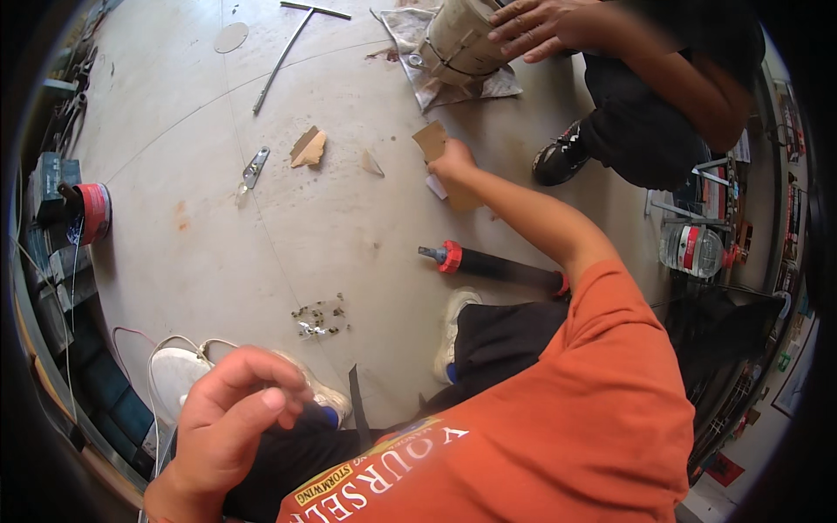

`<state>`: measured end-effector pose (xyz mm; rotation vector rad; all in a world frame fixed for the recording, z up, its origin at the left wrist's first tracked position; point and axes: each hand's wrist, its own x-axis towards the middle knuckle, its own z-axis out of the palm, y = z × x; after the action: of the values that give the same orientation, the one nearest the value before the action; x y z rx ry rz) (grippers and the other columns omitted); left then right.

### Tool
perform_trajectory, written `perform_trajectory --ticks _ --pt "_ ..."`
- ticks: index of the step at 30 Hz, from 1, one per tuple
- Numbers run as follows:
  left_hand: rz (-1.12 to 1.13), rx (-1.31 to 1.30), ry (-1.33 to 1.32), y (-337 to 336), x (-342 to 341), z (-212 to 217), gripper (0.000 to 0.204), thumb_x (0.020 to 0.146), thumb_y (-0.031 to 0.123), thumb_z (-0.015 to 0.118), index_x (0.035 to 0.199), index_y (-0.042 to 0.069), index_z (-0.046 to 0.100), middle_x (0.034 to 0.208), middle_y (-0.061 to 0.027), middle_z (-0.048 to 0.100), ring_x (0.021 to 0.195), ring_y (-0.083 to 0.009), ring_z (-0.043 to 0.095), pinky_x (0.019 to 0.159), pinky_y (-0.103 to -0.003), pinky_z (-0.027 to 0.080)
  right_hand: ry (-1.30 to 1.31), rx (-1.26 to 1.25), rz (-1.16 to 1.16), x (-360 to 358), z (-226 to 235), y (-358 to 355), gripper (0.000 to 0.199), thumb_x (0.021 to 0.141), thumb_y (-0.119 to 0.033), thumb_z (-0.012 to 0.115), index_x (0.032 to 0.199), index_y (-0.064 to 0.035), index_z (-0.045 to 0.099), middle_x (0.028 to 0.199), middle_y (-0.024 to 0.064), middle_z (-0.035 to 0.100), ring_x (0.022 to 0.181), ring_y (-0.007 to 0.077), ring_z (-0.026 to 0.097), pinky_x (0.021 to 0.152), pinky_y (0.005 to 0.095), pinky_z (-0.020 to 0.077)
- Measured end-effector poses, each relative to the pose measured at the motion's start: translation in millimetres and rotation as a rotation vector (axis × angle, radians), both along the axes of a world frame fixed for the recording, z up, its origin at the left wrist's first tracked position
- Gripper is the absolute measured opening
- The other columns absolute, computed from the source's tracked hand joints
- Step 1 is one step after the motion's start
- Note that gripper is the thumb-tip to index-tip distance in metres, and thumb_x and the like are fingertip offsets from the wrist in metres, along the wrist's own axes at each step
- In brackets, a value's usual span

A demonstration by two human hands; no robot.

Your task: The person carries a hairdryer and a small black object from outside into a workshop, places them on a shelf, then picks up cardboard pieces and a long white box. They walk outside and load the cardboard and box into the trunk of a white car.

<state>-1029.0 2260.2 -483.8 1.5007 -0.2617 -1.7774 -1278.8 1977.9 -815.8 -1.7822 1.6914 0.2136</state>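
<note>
My right hand [455, 159] reaches forward over the floor. Its fingers are closed on a brown piece of cardboard [428, 138], which shows on both sides of the hand; a small pale piece [436, 186] lies against it. Close to my body, my left hand [242, 403] is raised in the air. Its fingers are loosely curled with the thumb apart, and I see nothing in them. Ahead, another person's hand [532, 24] rests on a grey-beige cylindrical part [458, 44] standing on a dirty cloth [501, 85].
A black tube with red collars [506, 268] lies before my right leg. On the floor are a T-handle wrench [283, 63], a metal bracket [256, 167], torn cardboard [309, 148] and a clear bag of small parts [321, 317]. A red-labelled spool [94, 213] stands left, a plastic jug [690, 251] right.
</note>
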Motion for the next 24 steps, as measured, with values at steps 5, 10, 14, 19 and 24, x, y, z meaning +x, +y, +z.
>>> perform_trajectory --ticks 5,10,14,19,24 --pt "-0.058 0.04 0.063 -1 7 1 0.019 0.082 0.013 0.052 0.091 -0.004 0.054 0.086 -0.0133 0.056 0.069 -0.0133 0.051 0.065 -0.024 0.042 -0.239 0.069 0.106 57 19 20 0.038 0.061 -0.017 0.073 0.092 0.0027 0.063 0.092 0.0217 0.064 0.089 0.0297 0.064 0.077 0.0347 0.0503" --pt "-0.028 -0.027 0.08 8 15 1 0.019 0.083 0.012 0.052 0.092 -0.004 0.055 0.088 -0.0133 0.056 0.07 -0.0138 0.052 0.066 -0.025 0.043 -0.157 -0.022 0.237 99 14 29 0.033 0.064 -0.016 0.07 0.093 -0.0008 0.062 0.088 0.0214 0.063 0.084 0.0333 0.062 0.073 0.0381 0.0499" --pt "-0.091 0.012 0.203 13 32 0 0.018 0.088 0.012 0.053 0.103 0.0 0.055 0.099 -0.0074 0.058 0.09 -0.0122 0.054 0.076 -0.024 0.044 -0.198 -0.008 0.157 92 -12 31 0.031 0.066 -0.018 0.07 0.093 -0.0043 0.061 0.09 0.0177 0.063 0.085 0.0328 0.062 0.071 0.0413 0.0492" --pt "0.046 0.026 0.179 23 33 -4 0.02 0.085 0.01 0.054 0.099 -0.004 0.055 0.094 -0.0134 0.06 0.082 -0.0156 0.056 0.073 -0.026 0.045 -0.187 -0.196 0.512 115 6 18 0.024 0.068 -0.02 0.069 0.086 -0.0068 0.059 0.09 0.0163 0.063 0.085 0.0334 0.06 0.071 0.042 0.0486" --pt "0.014 0.044 0.218 22 36 -4 0.02 0.086 0.01 0.054 0.102 -0.003 0.055 0.096 -0.013 0.06 0.084 -0.0153 0.056 0.075 -0.027 0.045 -0.141 -0.195 1.102 179 31 9 0.01 0.069 -0.011 0.063 0.079 -0.0082 0.063 0.09 0.0135 0.062 0.084 0.0313 0.06 0.068 0.0423 0.0492"
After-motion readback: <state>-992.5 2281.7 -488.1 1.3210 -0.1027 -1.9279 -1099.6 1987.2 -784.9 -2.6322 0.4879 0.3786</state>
